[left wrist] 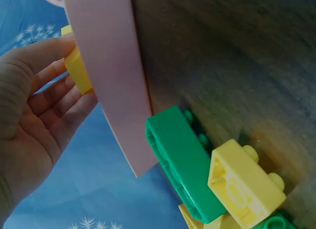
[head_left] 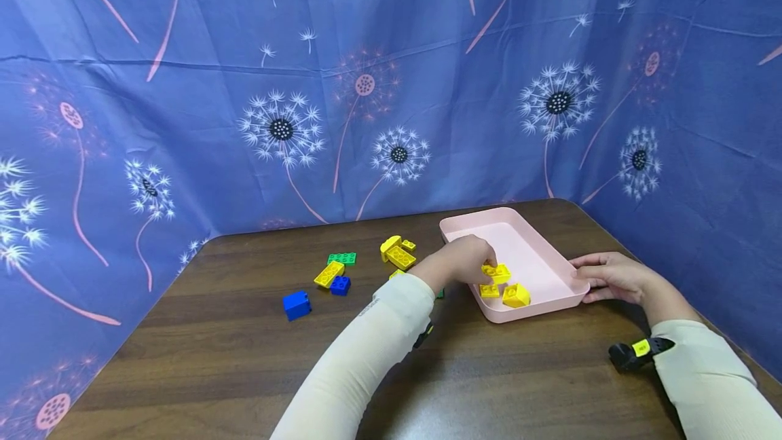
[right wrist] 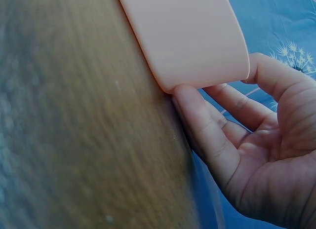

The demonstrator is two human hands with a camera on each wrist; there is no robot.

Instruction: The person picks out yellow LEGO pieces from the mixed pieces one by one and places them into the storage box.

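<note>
My left hand point(head_left: 467, 260) reaches over the near-left wall of a pink tray point(head_left: 540, 250). Its thumb and fingers pinch a yellow toy brick point(left wrist: 79, 73) just inside that wall. Beside the held brick, a small yellow brick point(head_left: 489, 291) and a sloped yellow brick point(head_left: 516, 295) lie on the tray floor. At the tray's near-right corner my right hand point(head_left: 617, 278) grips the wall, with a finger at the rim and the thumb low on the outside, as the right wrist view shows. Under the left wrist, a green brick point(left wrist: 182, 162) and another yellow brick point(left wrist: 244, 184) sit outside the tray.
Left of the tray, a blue brick point(head_left: 296, 305), a smaller blue brick point(head_left: 340, 285), a yellow brick point(head_left: 330, 274), a green brick point(head_left: 341, 259) and a cluster of yellow bricks point(head_left: 400, 257) lie on the wooden table point(head_left: 232, 352). A blue dandelion-print cloth point(head_left: 427, 87) hangs behind.
</note>
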